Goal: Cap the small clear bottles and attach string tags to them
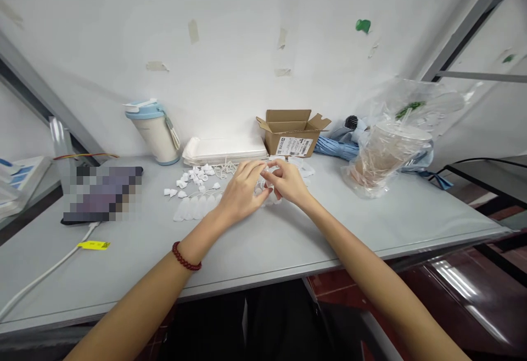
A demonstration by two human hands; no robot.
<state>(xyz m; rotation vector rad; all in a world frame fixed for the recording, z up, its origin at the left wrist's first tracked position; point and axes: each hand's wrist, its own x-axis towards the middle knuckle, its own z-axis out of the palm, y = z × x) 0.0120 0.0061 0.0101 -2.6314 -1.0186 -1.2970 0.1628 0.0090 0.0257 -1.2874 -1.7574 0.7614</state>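
My left hand (241, 193) and my right hand (289, 181) meet over the middle of the table, fingertips almost touching. Their fingers are pinched around a small whitish piece, mostly hidden, whose kind I cannot make out. Just left of my left hand lies a row of translucent, rounded plastic pieces (196, 207), joined by a thin white cord. Behind them small white plastic caps (196, 174) lie in a loose pile, beside a tangle of white cord (224, 169). More translucent pieces (304, 167) lie beyond my right hand.
Along the wall stand a tumbler (152, 133), a white stack (224, 150) and an open cardboard box (294, 136). To the right are a blue folded umbrella (337, 147) and a bagged drink cup (379, 155). A phone (105, 193) with a white cable (53, 273) lies left.
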